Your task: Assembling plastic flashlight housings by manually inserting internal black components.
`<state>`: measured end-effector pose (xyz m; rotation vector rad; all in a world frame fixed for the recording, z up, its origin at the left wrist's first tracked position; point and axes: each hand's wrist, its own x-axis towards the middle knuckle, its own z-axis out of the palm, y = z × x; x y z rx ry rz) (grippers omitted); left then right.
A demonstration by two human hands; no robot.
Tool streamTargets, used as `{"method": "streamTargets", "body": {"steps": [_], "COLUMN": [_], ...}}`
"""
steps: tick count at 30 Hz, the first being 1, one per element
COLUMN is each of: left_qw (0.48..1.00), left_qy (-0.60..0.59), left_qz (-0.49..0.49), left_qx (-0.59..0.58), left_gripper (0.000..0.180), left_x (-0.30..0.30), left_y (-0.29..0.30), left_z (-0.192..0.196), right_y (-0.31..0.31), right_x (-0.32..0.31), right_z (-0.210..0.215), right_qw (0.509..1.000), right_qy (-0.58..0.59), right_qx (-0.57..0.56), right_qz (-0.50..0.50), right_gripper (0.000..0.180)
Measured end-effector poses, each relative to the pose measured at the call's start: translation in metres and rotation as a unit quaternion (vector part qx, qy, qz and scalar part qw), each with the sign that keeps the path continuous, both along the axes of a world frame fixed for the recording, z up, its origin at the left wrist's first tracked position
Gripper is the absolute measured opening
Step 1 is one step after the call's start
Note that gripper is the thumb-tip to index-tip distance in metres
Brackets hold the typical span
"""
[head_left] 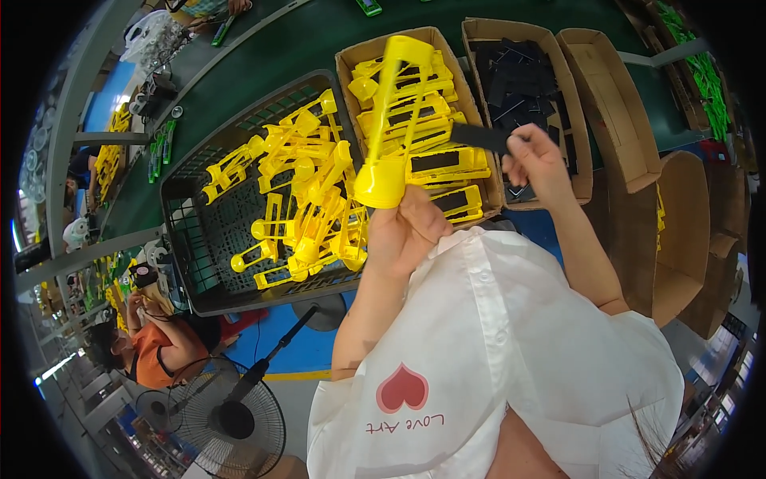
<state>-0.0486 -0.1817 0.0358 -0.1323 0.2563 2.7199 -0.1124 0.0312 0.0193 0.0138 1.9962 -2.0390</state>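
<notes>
Left hand [403,227]: fingers closing around the round base of a yellow plastic part [391,120], holding it upright above the cardboard box [351,60] of like parts.
Right hand [538,164]: fingers pinching a black strip [479,137], touching the part's side.
Grey crate [191,199]: sitting left on the green surface [303,44].

left hand [403,227] grips yellow plastic part [391,120]; right hand [536,158] pinches black strip [479,137].

White short-sleeved shirt [511,335], prob. buttoned
</notes>
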Motion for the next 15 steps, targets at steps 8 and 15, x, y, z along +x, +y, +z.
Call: {"method": "streamTargets", "body": {"steps": [8,15], "left_qw": [0.775,0.798], "left_qy": [0.048,0.051], "left_qz": [0.092,-0.039], "left_qx": [-0.624,-0.599], "left_gripper": [0.019,0.019], "left_x": [-0.013,-0.010], "left_y": [-0.026,-0.027], "left_z": [-0.021,-0.019], "right_y": [0.016,-0.010], "right_x": [-0.003,0.001], "right_z": [0.034,0.040], "right_qw": [0.990,0.970], "right_qy": [-0.023,-0.068], "right_qx": [0.069,0.134], "right_qz": [0.124,0.192], "right_gripper": [0.006,0.012]}}
